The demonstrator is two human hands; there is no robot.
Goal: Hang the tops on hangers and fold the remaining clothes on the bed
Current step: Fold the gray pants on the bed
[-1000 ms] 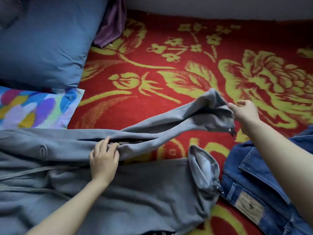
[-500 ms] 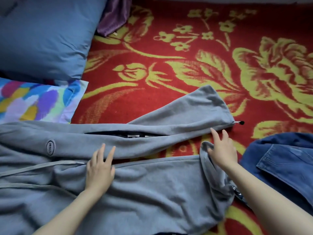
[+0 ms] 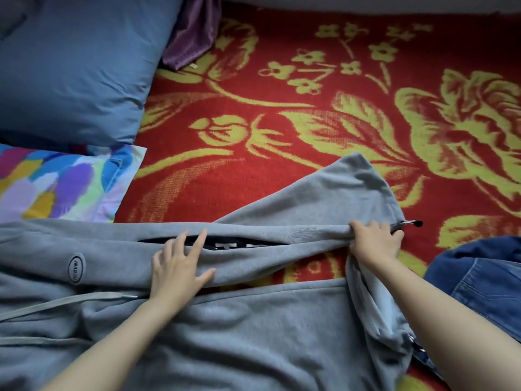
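- Found grey sweatpants (image 3: 253, 334) spread across the lower frame on a red floral blanket (image 3: 282, 131), legs pointing right, oval logo patch at lower left.
- Pressed the upper leg at centre with left hand (image 3: 177, 269), fingers straight and splayed.
- Gripped the same leg near its cuff, centre right, with right hand (image 3: 375, 244), fingers curled into the fabric.
- Noted blue jeans (image 3: 479, 283) at the right edge.

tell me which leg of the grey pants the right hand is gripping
The far leg, whose cuff shows a black cord toggle: the right hand bunches its edge near that cuff. The near leg lies closer to the person, ungripped.
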